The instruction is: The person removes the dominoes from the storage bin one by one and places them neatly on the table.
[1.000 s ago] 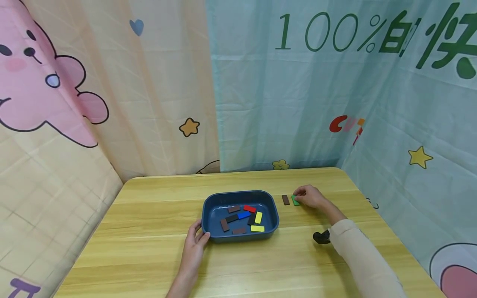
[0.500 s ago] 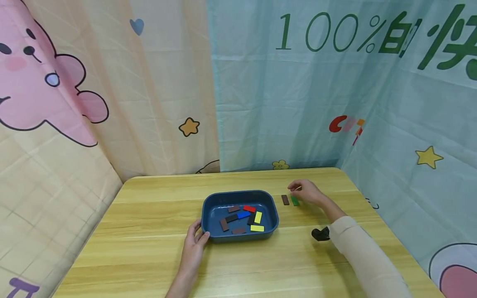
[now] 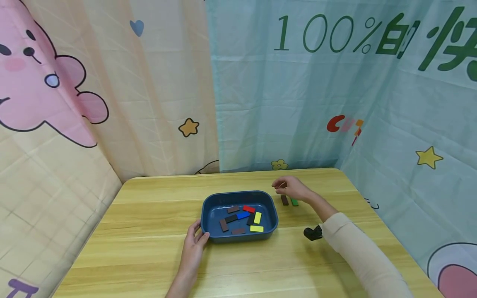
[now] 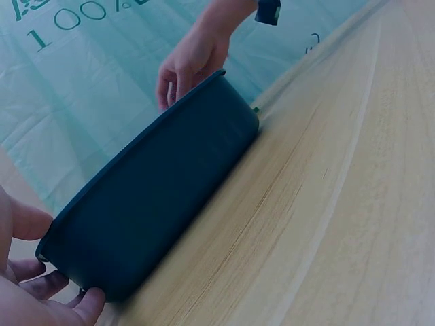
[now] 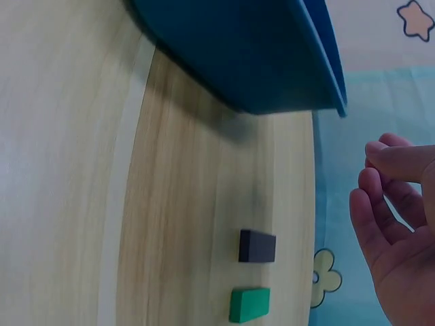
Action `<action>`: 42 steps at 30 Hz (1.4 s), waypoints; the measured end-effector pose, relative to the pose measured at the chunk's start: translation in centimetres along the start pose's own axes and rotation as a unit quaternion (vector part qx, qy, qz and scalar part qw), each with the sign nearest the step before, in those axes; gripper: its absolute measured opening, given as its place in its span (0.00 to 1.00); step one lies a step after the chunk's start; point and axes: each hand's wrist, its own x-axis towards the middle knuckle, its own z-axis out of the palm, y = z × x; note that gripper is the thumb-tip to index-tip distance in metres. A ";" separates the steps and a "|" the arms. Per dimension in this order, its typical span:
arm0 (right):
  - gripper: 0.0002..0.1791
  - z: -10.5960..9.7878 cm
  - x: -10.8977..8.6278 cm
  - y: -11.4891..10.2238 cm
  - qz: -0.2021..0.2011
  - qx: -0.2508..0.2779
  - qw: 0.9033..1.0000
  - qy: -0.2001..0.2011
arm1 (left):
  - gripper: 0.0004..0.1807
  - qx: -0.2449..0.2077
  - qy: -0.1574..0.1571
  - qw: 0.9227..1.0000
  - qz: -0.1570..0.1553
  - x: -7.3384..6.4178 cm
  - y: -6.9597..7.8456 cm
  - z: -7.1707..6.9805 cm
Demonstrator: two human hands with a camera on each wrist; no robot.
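Note:
A dark blue plastic tub (image 3: 242,239) stands on the table with several coloured domino-like blocks lying flat inside. My left hand (image 3: 193,250) holds its front left corner, thumb at the rim and fingers around the side, as the left wrist view also shows. My right hand (image 3: 292,188) is in the air right of the tub, behind and over two blocks on the table. Its fingers are loosely bent, and nothing shows between them in the right wrist view. Those two blocks, one dark brown (image 5: 257,246) and one green (image 5: 249,304), lie side by side, slightly apart.
Inside the tub are a red block (image 3: 249,209), a blue block (image 3: 243,215), two yellow ones, and several brown and black ones. A black device (image 3: 313,233) sits at the right wrist. Printed curtains (image 3: 160,103) hang behind the wooden table (image 3: 149,248) and along its sides.
My right hand has come off the green block, leaving it beside the brown one, and has risen and moved left toward the tub. My left hand has stayed at the tub's corner.

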 end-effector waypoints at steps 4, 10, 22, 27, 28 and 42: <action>0.10 0.4 0.5 -1.5 -0.022 -0.019 0.999 -0.013 | 0.29 -0.001 0.001 1.000 -0.001 0.0 0.0 0.0; 0.11 1.4 1.3 -3.5 -0.056 -0.043 0.997 -0.037 | 0.29 -0.006 -0.001 1.000 -0.002 0.0 0.0 0.0; 0.12 4.1 3.2 -5.9 -0.105 -0.047 0.989 -0.093 | 0.29 -0.006 -0.007 1.000 0.006 -0.1 0.0 0.0; 0.12 5.7 4.0 -7.1 -0.124 -0.048 0.984 -0.116 | 0.29 -0.008 -0.008 1.000 0.004 0.0 0.1 0.0; 0.12 6.1 4.2 -7.3 -0.124 -0.048 0.984 -0.119 | 0.29 -0.009 -0.008 1.000 0.004 0.1 0.1 0.0; 0.21 12.0 5.4 -9.3 -0.156 -0.111 0.959 -0.211 | 0.29 -0.005 -0.013 1.000 0.007 0.1 0.0 -0.1</action>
